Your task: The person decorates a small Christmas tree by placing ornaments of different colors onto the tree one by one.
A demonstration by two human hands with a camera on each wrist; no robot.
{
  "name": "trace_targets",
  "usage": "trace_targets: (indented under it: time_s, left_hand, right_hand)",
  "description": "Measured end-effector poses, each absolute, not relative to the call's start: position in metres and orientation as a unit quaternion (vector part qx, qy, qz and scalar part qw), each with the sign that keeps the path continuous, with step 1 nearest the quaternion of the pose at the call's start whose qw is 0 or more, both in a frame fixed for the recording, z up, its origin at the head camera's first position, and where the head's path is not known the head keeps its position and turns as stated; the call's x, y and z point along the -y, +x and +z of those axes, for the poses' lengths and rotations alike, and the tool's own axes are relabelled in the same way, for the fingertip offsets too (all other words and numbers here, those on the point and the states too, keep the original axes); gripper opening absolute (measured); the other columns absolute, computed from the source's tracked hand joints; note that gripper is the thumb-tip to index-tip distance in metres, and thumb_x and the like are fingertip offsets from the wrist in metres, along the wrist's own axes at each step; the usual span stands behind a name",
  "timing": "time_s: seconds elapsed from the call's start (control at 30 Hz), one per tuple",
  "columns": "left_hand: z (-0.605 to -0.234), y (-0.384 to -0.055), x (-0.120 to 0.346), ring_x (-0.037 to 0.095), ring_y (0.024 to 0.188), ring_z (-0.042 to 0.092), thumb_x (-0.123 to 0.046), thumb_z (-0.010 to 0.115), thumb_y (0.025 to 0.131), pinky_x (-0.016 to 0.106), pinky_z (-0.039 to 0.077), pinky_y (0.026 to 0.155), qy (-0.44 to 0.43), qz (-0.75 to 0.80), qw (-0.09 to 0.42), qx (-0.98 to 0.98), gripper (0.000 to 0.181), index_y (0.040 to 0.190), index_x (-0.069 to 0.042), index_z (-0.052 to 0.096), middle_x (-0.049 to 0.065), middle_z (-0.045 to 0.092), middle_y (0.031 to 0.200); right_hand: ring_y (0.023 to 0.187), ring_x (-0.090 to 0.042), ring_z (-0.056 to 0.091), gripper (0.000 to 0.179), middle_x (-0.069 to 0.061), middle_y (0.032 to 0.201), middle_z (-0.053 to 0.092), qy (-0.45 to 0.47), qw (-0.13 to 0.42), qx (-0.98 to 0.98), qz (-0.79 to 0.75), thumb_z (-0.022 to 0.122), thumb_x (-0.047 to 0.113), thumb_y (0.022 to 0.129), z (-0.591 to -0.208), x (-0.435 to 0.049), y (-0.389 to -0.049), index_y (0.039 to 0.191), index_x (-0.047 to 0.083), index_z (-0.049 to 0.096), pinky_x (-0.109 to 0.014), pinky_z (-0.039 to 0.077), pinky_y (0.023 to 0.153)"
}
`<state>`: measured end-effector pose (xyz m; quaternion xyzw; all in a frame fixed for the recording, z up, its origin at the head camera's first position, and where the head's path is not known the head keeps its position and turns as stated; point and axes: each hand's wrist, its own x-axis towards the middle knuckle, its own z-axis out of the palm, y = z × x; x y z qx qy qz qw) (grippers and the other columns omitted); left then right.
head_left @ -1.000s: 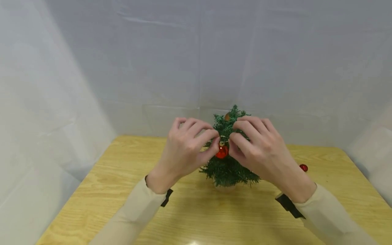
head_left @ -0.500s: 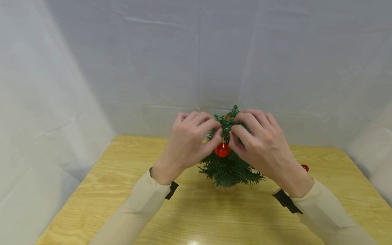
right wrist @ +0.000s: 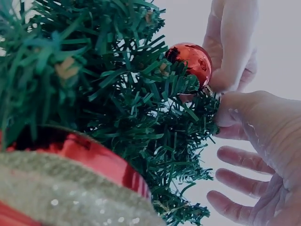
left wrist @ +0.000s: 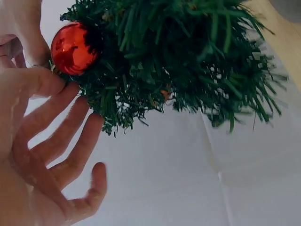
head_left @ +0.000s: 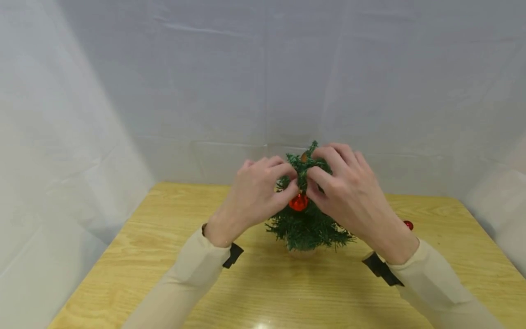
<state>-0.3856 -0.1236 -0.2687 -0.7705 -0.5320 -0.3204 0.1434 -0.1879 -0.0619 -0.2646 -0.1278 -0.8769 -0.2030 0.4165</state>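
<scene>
A shiny red bauble point(head_left: 298, 202) hangs at the front of a small green Christmas tree point(head_left: 308, 230), below my fingertips. My left hand point(head_left: 260, 194) reaches in from the left, thumb and index pinching at the bauble's gold string by a branch. From the right, my right hand point(head_left: 347, 189) pinches at the same spot. In the left wrist view the bauble point(left wrist: 70, 54) lies against the needles, just beside the left thumb point(left wrist: 44, 81). The right wrist view shows the right thumb point(right wrist: 235, 106) at the branch tip near the bauble's cap; the string is mostly hidden.
A small red ball point(head_left: 408, 225) lies on the wooden table point(head_left: 172, 219) beyond the right wrist. A red bauble with a glittery band point(right wrist: 89, 188) is close to the right wrist camera. A brownish ball point(head_left: 304, 157) sits near the treetop. Pale sheeting point(head_left: 205, 91) hangs behind the table.
Both hands have risen toward the upper branches. The gold string, earlier spread between the fingertips, is now mostly hidden at the branch; the bauble hangs in nearly the same place.
</scene>
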Motion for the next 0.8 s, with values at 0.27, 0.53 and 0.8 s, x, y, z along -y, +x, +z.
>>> trace_targets:
  time_s: [0.27,0.53,0.8]
  left_hand:
    - [-0.266,-0.383,0.124,0.014,0.086,0.068,-0.020,0.063,0.097,0.031,0.055,0.074,-0.733,-0.358,0.016,0.578,0.014,0.093,-0.018,0.076,-0.003,0.071,0.098]
    - [-0.265,-0.380,0.125,0.017,0.095,0.066,-0.026,0.064,0.096,0.035,0.055,0.081,-0.711,-0.306,-0.053,0.631,0.016,0.097,-0.021,0.078,-0.002,0.069,0.109]
    - [-0.267,-0.381,0.136,0.014,0.091,0.065,-0.025,0.064,0.096,0.034,0.053,0.079,-0.731,-0.311,-0.058,0.605,0.014,0.096,-0.023,0.078,-0.005,0.068,0.105]
  right_hand:
    - [0.106,-0.041,0.058,0.009,-0.019,0.111,0.065,-0.156,0.421,0.880,-0.159,0.073,0.007,0.087,-0.265,0.063,-0.192,0.081,0.008,0.067,-0.053,0.052,0.081]
    - [0.114,-0.041,0.056,0.007,-0.018,0.119,0.064,-0.192,0.382,0.894,-0.136,0.073,0.011,0.088,-0.262,0.066,-0.192,0.082,0.013,0.069,-0.055,0.050,0.079]
    - [0.121,-0.044,0.055,0.009,-0.019,0.123,0.064,-0.158,0.396,0.892,-0.150,0.079,0.009,0.084,-0.264,0.068,-0.184,0.087,0.012,0.072,-0.060,0.049,0.081]
